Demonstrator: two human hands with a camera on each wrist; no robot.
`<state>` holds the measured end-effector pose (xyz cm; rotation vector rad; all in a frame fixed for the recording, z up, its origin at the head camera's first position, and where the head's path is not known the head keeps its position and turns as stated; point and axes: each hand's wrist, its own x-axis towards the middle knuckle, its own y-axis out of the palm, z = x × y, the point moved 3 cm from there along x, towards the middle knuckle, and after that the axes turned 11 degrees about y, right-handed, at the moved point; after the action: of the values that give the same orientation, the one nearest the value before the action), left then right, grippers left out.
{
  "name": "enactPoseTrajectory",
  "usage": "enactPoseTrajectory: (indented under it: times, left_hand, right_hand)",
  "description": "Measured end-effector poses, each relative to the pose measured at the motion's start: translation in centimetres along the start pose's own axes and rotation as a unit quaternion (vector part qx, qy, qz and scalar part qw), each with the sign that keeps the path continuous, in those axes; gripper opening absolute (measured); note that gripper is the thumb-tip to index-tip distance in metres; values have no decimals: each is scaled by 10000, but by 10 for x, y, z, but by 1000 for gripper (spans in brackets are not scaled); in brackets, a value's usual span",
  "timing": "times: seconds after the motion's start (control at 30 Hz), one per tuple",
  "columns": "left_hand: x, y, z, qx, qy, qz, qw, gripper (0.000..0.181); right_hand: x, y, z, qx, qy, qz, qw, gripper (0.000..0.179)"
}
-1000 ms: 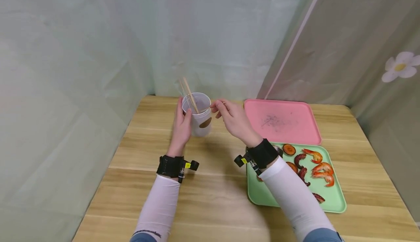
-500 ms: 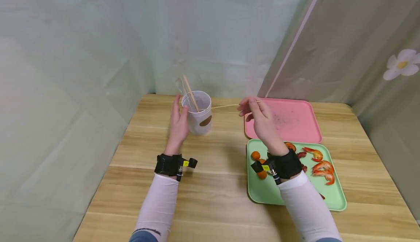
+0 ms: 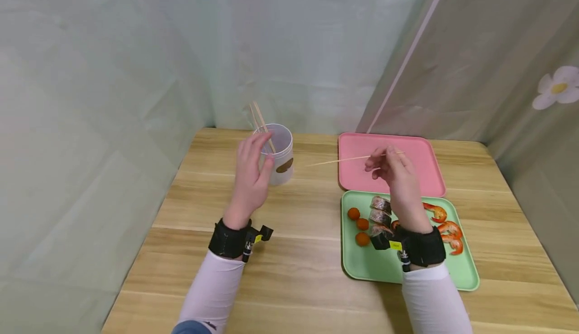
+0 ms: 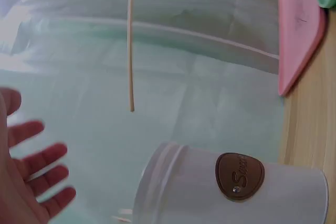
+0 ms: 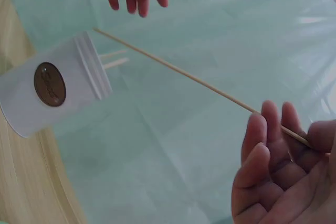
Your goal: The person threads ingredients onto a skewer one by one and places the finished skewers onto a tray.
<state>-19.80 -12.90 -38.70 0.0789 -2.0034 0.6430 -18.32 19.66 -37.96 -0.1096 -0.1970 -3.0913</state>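
Observation:
Between thumb and fingers my right hand (image 3: 400, 185) pinches a thin wooden skewer (image 3: 332, 162), held in the air with its tip pointing left. In the right wrist view the skewer (image 5: 178, 69) runs from the fingers toward the cup. My left hand (image 3: 252, 173) is raised beside the white cup (image 3: 282, 165), fingers apart and holding nothing. A brown oval label (image 4: 240, 177) shows on the cup's side. More sticks (image 3: 258, 115) lean inside the cup, partly in a clear wrapper. The left hand hides part of the cup in the head view.
A pink tray (image 3: 357, 178) lies at the back right. In front of it a green tray (image 3: 375, 268) holds orange balls (image 3: 362, 238), dark-skinned rolls (image 3: 380, 217) and shrimp (image 3: 451, 229). Fabric walls (image 3: 316, 47) stand behind and beside the wooden table (image 3: 289, 253).
My right hand has drawn the skewer out of the cup and carried it right, in front of the pink tray. My left hand has let go of the cup and lifted.

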Motion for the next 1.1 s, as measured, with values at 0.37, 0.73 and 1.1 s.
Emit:
enactPoseTrajectory:
  times: [0.37,0.73,1.1]
  left_hand:
    - [-18,41,-24,-783,-373,2543,9632,44]
    - [-29,50,-26,-755,-274,2964,9517,21]
    - [-28,38,-21,-520,-241,2769,9592,19]
  right_hand:
    - [-18,-9,-15,-160,393,179,9989,45]
    - [-23,-1,-29,-734,605,903,9914,48]
    - [-28,1,-34,-1046,809,953,9866,52]
